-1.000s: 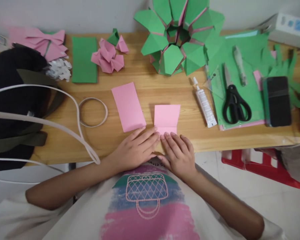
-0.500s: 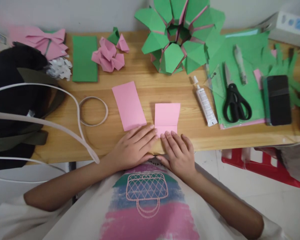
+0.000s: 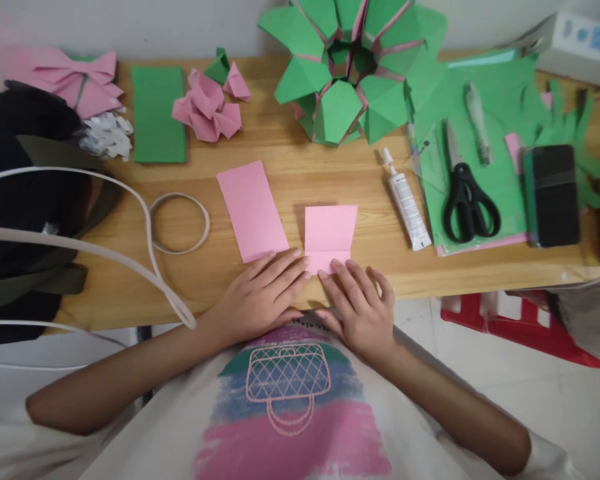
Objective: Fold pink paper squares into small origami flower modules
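Observation:
A small pink paper with a crease across it (image 3: 330, 228) lies near the table's front edge, its upper part slightly raised. My left hand (image 3: 263, 293) rests flat with fingers spread, its fingertips at the paper's lower left corner. Fingertips of my right hand (image 3: 363, 303) touch the paper's lower edge, the fingers spread and holding nothing. Just beyond my left hand lies a flat pink sheet (image 3: 253, 210).
Green paper stack (image 3: 160, 115), pink folded pieces (image 3: 207, 107) and a large green-pink paper ring (image 3: 343, 117) stand behind. Rightward are a glue tube (image 3: 407, 207), black scissors (image 3: 465, 200) and a phone (image 3: 555, 197). White cables (image 3: 150, 233) and a black bag (image 3: 25, 200) occupy the left.
The view has shifted slightly, moving most things a little leftward. My right hand's fingers have moved slightly rightward relative to the creased paper. My left hand looks nearly unchanged.

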Demonstrator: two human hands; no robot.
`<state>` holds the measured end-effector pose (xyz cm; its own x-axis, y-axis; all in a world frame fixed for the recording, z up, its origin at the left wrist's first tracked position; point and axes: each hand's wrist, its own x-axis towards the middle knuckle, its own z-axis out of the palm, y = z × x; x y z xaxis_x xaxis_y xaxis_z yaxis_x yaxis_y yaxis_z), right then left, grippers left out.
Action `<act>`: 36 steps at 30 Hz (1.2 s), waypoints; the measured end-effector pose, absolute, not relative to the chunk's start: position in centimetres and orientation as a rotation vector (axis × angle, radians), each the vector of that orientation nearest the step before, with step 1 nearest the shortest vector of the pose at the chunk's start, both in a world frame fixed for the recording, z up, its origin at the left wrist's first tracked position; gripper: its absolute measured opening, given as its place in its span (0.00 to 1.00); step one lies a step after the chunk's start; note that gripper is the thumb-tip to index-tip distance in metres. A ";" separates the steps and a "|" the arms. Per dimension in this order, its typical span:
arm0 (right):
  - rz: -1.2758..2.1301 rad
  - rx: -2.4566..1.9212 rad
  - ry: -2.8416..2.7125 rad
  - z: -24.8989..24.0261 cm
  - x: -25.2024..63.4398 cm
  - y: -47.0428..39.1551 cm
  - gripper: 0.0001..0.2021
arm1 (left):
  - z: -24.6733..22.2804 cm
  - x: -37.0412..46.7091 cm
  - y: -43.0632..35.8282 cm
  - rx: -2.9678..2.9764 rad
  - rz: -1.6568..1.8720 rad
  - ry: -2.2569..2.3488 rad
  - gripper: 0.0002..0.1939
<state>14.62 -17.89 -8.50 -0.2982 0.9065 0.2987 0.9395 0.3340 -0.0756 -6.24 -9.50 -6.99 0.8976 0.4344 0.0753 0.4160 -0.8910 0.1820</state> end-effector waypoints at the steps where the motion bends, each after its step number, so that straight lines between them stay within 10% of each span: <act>1: -0.183 -1.678 -2.301 -8.4 14.9 -18.0 0.21 | -7.0 -6.3 -9.5 2.897 0.170 0.657 0.27; 13: -0.153 -1.742 -2.142 -7.9 17.2 -18.7 0.17 | -7.4 -6.4 -9.6 2.862 0.260 0.662 0.25; 25: 1.160 -1.548 -1.770 -4.6 18.7 -3.7 0.13 | -7.2 -6.4 -9.7 2.806 0.382 0.802 0.23; 31: 1.063 -1.720 -1.315 -5.5 19.1 -7.6 0.29 | -6.6 -5.4 -9.8 2.759 0.683 1.087 0.18; 36: 1.020 -1.789 -1.146 -5.6 16.2 -13.1 0.24 | -6.6 -3.2 -9.4 2.717 0.547 0.969 0.19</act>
<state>16.21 -13.12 -5.59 0.2767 0.9362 -0.2169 0.3243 -0.3035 -0.8960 -3.22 -9.38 -6.55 0.7157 0.6424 0.2738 0.5662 -0.7634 0.3109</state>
